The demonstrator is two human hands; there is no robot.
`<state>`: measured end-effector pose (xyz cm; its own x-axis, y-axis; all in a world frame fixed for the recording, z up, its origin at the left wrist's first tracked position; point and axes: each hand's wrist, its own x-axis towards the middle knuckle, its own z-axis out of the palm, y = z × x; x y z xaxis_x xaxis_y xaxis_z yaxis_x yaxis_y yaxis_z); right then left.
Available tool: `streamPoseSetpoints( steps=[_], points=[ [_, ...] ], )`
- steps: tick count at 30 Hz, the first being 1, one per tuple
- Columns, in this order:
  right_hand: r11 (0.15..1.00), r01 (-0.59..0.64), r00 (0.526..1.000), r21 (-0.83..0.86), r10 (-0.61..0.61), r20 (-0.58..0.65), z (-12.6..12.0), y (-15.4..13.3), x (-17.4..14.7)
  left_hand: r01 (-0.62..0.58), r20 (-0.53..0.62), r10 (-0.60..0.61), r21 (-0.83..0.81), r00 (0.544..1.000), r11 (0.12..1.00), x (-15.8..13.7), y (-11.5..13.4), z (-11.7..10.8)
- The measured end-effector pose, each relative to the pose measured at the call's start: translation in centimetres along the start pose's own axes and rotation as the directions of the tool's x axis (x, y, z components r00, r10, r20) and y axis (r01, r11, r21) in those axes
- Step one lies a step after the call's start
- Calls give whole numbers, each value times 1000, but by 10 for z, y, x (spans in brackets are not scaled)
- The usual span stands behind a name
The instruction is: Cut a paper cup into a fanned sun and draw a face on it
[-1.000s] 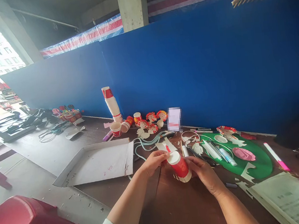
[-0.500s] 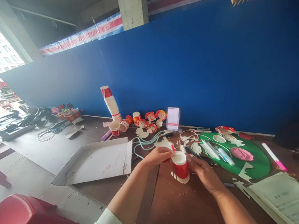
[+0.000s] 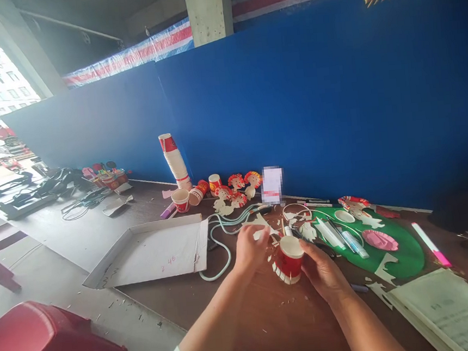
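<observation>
A red paper cup (image 3: 291,257) is in front of the person, between the two hands. It stands almost straight, its long way going up and down, with a tiny lean to the right at the top. Its round white end faces up. At the bottom, the edge is cut into little strips, and they poke out on the left side, toward the left hand (image 3: 253,250). I cannot tell if the cup touches the bench (image 3: 267,328) under it.

The right hand (image 3: 322,269) is nearer. It grips the cup from the right, with the thumb up by the top. The left hand is just beside the cup, on its left, with bent fingers. It does not seem to grip the cup, and I cannot tell if its fingertips pinch something small.

Past the hands and to the right is a green mat (image 3: 409,256) with a frilly pink paper (image 3: 380,240) on it. To the left is a white card tray (image 3: 142,254). Behind that is a tall stack of cups (image 3: 177,167).
</observation>
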<state>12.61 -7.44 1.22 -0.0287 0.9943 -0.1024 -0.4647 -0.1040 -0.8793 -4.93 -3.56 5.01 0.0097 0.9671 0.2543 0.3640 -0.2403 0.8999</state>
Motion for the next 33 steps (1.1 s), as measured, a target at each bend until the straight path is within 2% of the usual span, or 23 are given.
streamPoseSetpoints(
  steps=[1, 2, 3, 6, 9, 13, 18, 21, 24, 26, 30, 33],
  points=[
    [999, 9, 1000, 40, -8, -19, 1, 0, 1, 39, -127, -43, -30, 991, 999, -8, -2, 0],
    [997, 16, 999, 81, -14, -35, 2, -1, 1, 74, -178, -82, -52, 981, 996, -18, -4, 1],
    [992, 26, 999, 122, -20, -48, 3, -1, 2, 107, -175, -117, -65, 978, 992, -27, -7, 1],
    [976, 60, 996, 211, -46, -72, 6, -1, 3, 275, -25, -279, -115, 960, 955, -49, -16, 6],
    [965, 79, 996, 250, -70, -46, 8, -3, 3, 450, 203, -405, -301, 892, 841, -57, -20, 14],
    [959, 77, 997, 272, -78, -7, 10, -3, 1, 538, 400, -360, -590, 843, 602, -55, -15, 18],
    [983, 84, 995, 164, -92, 43, 9, 2, 2, 636, 503, -403, -691, 765, 343, -55, -12, 10],
    [994, 79, 996, 77, -82, 42, 9, 6, 2, 631, 532, -360, -728, 767, 268, -57, -14, 4],
    [998, 57, 996, 14, -58, 70, 11, 7, 0, 614, 539, -304, -741, 785, 272, -57, -15, 0],
    [999, 41, 996, -24, -39, 83, 11, 7, -2, 609, 531, -310, -743, 788, 277, -57, -17, -3],
    [992, 26, 999, -121, -22, 33, 10, 6, -4, 581, 515, -279, -767, 811, 273, -58, -17, -6],
    [995, 13, 1000, -97, -12, 13, 11, 7, -3, 558, 497, -286, -804, 820, 204, -60, -18, -6]
  ],
)
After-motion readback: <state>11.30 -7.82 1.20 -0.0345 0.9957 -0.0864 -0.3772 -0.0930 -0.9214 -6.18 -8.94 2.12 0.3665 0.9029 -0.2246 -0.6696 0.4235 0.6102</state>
